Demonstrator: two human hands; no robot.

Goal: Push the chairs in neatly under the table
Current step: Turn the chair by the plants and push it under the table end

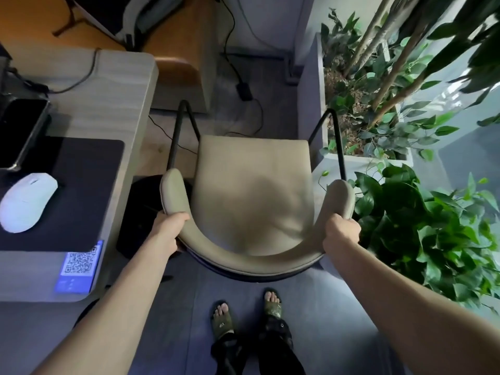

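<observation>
A beige chair (251, 185) with a curved padded backrest and black metal legs stands on the grey floor right in front of me, its seat facing away. My left hand (169, 230) grips the left end of the backrest. My right hand (341, 232) grips the right end. The light wooden table (119, 85) lies to the left; its rounded corner is beside the chair's left front leg, and the chair is outside the table's edge.
A white mouse (28, 201) rests on a dark mat (81, 185) on the table, near a QR sticker (79, 263). Leafy plants (422, 226) and a grey planter (319, 85) crowd the right. Cables (243, 87) trail on the floor ahead. My sandalled feet (246, 315) stand behind the chair.
</observation>
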